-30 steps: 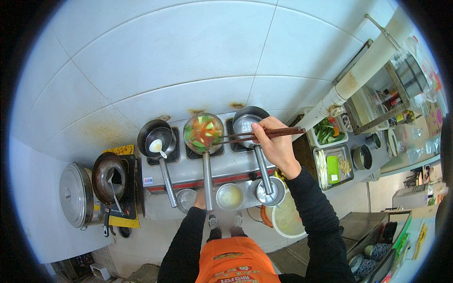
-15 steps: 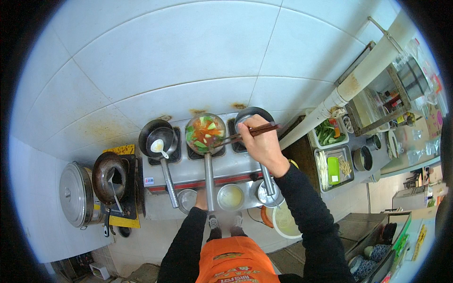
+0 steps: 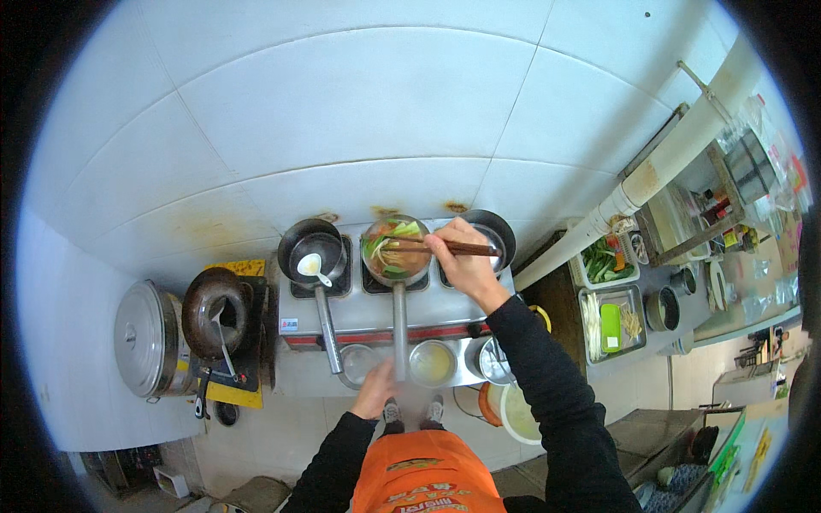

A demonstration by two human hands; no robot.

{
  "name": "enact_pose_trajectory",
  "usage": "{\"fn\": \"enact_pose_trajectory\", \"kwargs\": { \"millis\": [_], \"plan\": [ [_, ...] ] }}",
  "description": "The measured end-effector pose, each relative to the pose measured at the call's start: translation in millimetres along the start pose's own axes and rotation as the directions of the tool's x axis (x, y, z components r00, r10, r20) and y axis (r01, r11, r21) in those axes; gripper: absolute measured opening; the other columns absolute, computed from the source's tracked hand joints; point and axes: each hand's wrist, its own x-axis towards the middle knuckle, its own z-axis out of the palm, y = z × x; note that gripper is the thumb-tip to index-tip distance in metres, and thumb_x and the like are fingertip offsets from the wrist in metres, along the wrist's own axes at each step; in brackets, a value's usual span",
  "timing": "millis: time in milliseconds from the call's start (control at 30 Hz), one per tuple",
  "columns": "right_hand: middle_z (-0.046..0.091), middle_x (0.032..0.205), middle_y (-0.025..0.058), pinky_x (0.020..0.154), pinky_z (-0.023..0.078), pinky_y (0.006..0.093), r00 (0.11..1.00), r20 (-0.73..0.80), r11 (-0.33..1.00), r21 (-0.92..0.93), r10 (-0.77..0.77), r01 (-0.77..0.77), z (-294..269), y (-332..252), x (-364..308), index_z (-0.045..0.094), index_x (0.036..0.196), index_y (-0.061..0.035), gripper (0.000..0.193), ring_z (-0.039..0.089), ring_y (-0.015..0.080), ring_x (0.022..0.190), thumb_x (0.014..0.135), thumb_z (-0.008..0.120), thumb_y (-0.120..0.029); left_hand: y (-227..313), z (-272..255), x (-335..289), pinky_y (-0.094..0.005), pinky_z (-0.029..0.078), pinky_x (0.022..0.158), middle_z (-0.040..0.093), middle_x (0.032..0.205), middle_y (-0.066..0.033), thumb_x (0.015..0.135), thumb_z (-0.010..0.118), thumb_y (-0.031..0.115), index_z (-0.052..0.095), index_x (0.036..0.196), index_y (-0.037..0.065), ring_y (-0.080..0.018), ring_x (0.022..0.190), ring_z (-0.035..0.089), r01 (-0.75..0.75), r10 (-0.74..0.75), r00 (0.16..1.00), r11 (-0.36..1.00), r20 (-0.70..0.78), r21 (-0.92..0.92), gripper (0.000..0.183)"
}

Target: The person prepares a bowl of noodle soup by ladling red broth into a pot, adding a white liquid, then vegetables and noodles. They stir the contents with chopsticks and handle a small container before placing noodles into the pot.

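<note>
Stove (image 3: 363, 315): smooth metal, soft shine. Chopsticks (image 3: 469, 249) above stove: dark wood, by look. Pan handle (image 3: 399, 329) over stove's front: satin metal. Wall (image 3: 359, 107) behind stove: glossy tile from where I stand. Lidded pot (image 3: 142, 338) left of stove: dull metal. Apron (image 3: 428, 470) before stove: matt cloth.

Comm.-style kitchen, 3-burner stove (image 3: 363, 324) w/ pans (image 3: 399, 312), prepped veg (image 3: 602, 262)

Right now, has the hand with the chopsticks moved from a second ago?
Yes. Measured against the stove, the right hand has shifted left, toward the middle pan.
</note>
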Motion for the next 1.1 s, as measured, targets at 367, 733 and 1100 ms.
{"fn": "enact_pose_trajectory", "kwargs": {
  "millis": [367, 733, 1100],
  "plan": [
    [0.072, 0.088, 0.0118, 0.073, 0.054, 0.0376, 0.955, 0.291, 0.998, 0.048, -0.051, 0.039, -25.6, 10.8, -28.7, 0.074, 0.091, -0.0017, 0.010, 0.067, 0.0280, 0.080, 0.092, 0.074, -0.012, -80.8, -62.3, 115.4, -0.0331, 0.051, 0.057, 0.065, 0.082, -0.0040, 0.106, 0.049, 0.027, 0.065, 0.108, 0.006, -0.0174, 0.069, 0.064, -0.476, 0.472, 0.872, 0.752, 0.132, 0.456, 0.027],
    [0.070, 0.085, 0.0108, 0.069, 0.051, 0.0356, 0.991, 0.081, 0.994, -0.011, 0.110, -0.109, -98.9, 21.9, -2.6, 0.073, 0.089, 0.0017, 0.018, 0.064, 0.0219, 0.077, 0.097, 0.068, -0.014, -124.8, -103.4, 214.4, -0.0297, 0.057, 0.056, 0.069, 0.083, -0.0135, 0.107, 0.047, 0.027, 0.061, 0.114, -0.004, -0.0202, 0.065, 0.067, -0.575, 0.406, 0.816, 0.491, 0.412, 0.655, 0.034],
    [0.070, 0.088, 0.0149, 0.073, 0.054, 0.0399, 0.962, 0.274, 0.996, -0.084, 0.007, 0.016, -56.2, 51.5, 8.8, 0.075, 0.091, -0.0026, 0.015, 0.066, 0.0305, 0.081, 0.094, 0.072, -0.017, -130.9, -100.8, 213.8, -0.0289, 0.056, 0.057, 0.068, 0.087, -0.0081, 0.104, 0.055, 0.021, 0.066, 0.122, 0.004, -0.0182, 0.068, 0.067, -0.599, 0.539, 0.772, 0.437, 0.337, 0.671, 0.027]
  ]
}}
